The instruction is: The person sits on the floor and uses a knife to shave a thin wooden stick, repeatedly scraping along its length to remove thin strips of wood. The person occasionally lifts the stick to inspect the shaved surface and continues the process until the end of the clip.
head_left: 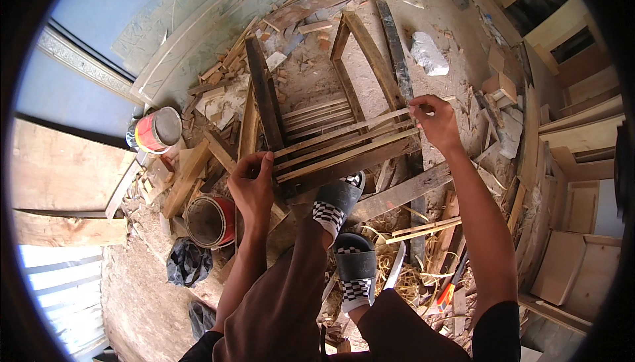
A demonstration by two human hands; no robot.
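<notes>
left hand (253, 180): curled shut on the near ends of the slats (337, 142), centre of frame
right hand (433, 118): pinching the far end of the top slat, right of centre
slats: a handful of thin strips lying side by side across the frame (370, 64), ends roughly lined up
frame: rough dark timber, flat on the dirt, upper middle
feet: one checkered slide (336, 204) pressing on the frame's near rail, the other (356, 271) below it
progress: looks early, i'd say. slats just laid loose, can't see any fixing
around: two cans (157, 130) on the left, shavings (410, 276) lower right
</notes>
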